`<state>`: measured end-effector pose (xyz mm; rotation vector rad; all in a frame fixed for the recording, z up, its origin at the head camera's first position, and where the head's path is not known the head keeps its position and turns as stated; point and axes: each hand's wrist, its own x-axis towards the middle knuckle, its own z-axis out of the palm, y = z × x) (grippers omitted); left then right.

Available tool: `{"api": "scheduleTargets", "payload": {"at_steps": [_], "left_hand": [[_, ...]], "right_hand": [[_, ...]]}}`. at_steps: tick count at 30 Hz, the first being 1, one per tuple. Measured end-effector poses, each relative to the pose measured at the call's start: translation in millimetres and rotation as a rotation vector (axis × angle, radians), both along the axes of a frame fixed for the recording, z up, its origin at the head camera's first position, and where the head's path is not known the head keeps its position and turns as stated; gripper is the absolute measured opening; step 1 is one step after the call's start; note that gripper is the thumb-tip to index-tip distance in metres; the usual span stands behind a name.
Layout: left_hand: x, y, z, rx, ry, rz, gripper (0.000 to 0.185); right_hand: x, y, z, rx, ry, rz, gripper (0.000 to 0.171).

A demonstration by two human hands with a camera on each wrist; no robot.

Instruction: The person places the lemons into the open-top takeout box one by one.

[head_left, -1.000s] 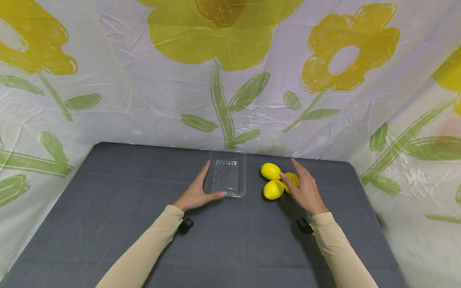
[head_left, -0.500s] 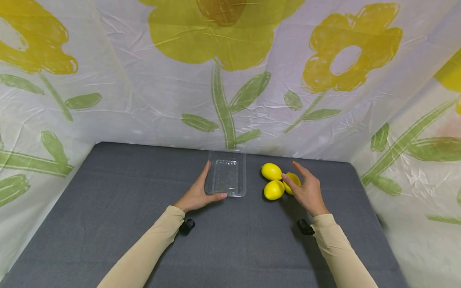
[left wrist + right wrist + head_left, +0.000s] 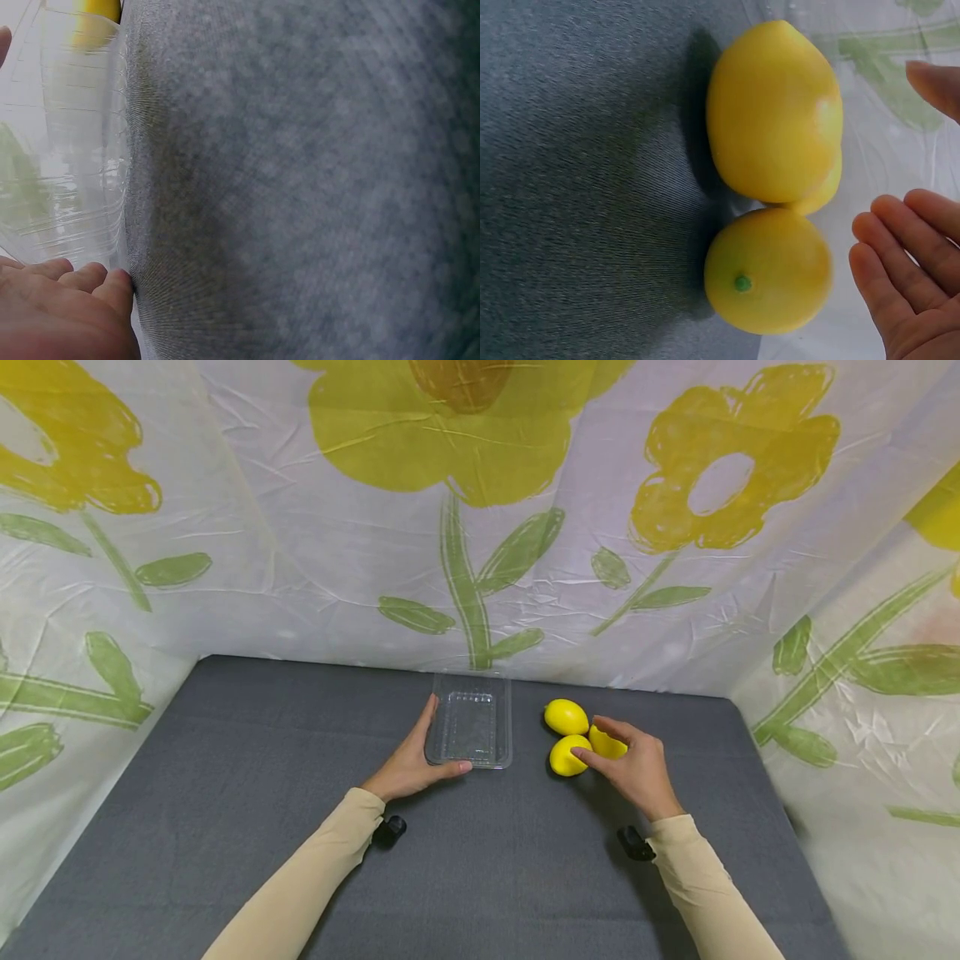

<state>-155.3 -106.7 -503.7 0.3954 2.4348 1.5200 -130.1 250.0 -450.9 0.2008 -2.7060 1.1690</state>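
Note:
A clear plastic container (image 3: 504,727) lies near the back of the table. My left hand (image 3: 412,766) is at its near-left corner, thumb along the front edge and fingers along the left side. In the left wrist view, fingertips meet the container's wall (image 3: 82,127). To the right sit three yellow lemons: a back one (image 3: 566,717), a front one (image 3: 567,755) and a right one (image 3: 606,742). My right hand (image 3: 639,770) hovers over the right lemon, partly covering it, thumb and fingers spread apart. The right wrist view has a gap between the fingers and a green-tipped lemon (image 3: 769,270).
A dark grey cloth covers the table (image 3: 480,868). Behind it and at both sides hangs a white curtain (image 3: 322,568) with yellow flowers, close to the back edge. Each wrist carries a small black camera, such as the one on the right (image 3: 636,843).
My right hand has shifted slightly left and lower over the lemons, its thumb now overlapping the front lemon. The left hand, container and lemons have stayed in place.

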Motion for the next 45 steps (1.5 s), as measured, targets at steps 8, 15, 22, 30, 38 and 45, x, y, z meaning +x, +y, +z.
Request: {"api": "scheduleTargets", "payload": {"at_steps": [8,15,22,30,38,45], "left_hand": [[0.0,0.0,0.5,0.004,0.002,0.004,0.128],[0.1,0.1,1.4,0.006,-0.001,0.005,0.128],[0.0,0.2,1.2,0.008,-0.004,0.006,0.128],[-1.4,-0.2,-0.8,0.020,0.002,0.004,0.128],[-1.3,-0.5,-0.7,0.018,0.007,0.006,0.128],[0.0,-0.4,-0.3,0.021,0.000,0.004,0.127]], "right_hand": [[4.7,-3.1,-8.6,0.031,0.005,0.024,0.068],[5.4,-9.8,-16.2,0.125,0.084,0.079,0.071],[7.4,-15.3,-15.7,0.248,0.128,0.125,0.071],[7.5,-18.8,-12.7,0.323,0.116,0.168,0.068],[5.6,-19.0,-11.3,0.327,0.104,0.222,0.065],[4.0,-19.3,-14.1,0.351,0.084,0.238,0.067]]}}
